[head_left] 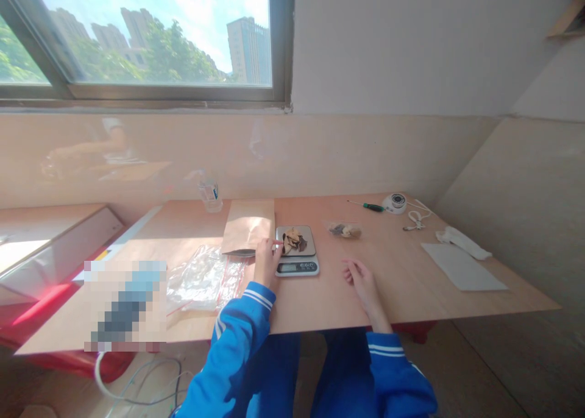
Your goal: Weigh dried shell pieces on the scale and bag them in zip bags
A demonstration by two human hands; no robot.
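Desk (320, 305) fills the near scene, and on its left side glitter clear plastic bags (201, 281), sunlit and crumpled. Just right and a little farther lies a brown paper bag (249, 223), dark mouth facing near. Beside it, the scale (307, 270), dead centre! Left hand (266, 258) at its left edge, forefinger stretched to the heap; whether that grip has closed on anything, one cannot tell. Right hand (362, 279), well apart to the right: grip loosely half-curled, nothing visible in it. Farther off, a small packet (345, 230). And smallest, the dried slices (295, 240), heaped on the scale's pan: probably light, stiff, brittle, apt to slide over each other. Raised edges look the best hold, pinched gently; hard squeezing could crack them.
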